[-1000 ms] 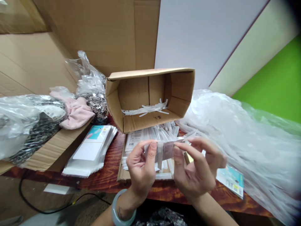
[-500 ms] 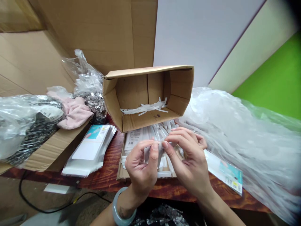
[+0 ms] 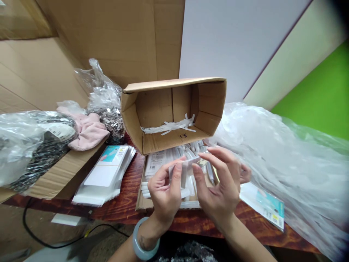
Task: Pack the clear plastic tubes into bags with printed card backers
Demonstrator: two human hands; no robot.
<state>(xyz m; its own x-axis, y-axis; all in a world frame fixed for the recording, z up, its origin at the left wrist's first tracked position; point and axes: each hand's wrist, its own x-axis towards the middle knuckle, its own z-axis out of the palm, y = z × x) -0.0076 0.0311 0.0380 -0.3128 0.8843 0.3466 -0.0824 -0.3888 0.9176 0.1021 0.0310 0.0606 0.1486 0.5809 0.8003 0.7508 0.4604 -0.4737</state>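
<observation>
My left hand pinches a small clear plastic sleeve between thumb and bent fingers. At the sleeve's upper right edge, the thumb and index fingertip of my right hand are on either side of a narrow flap, the other fingers spread. Beneath both hands lies a shallow cardboard tray holding several clear plastic pieces, white strips and a printed sheet. Just behind it, an open cardboard box lies on its side with thin white strips inside.
Left of the tray lies a stack of packaging cards. A carton holds bagged dark metal pieces and a pink cloth. At right, a large plastic bag spreads beside a blue-and-white card. A black cable hangs below.
My right hand's fingers have loosened and spread from a tight pinch, moving slightly right. The sleeve's upper flap now shows between my hands. My left hand keeps its hold.
</observation>
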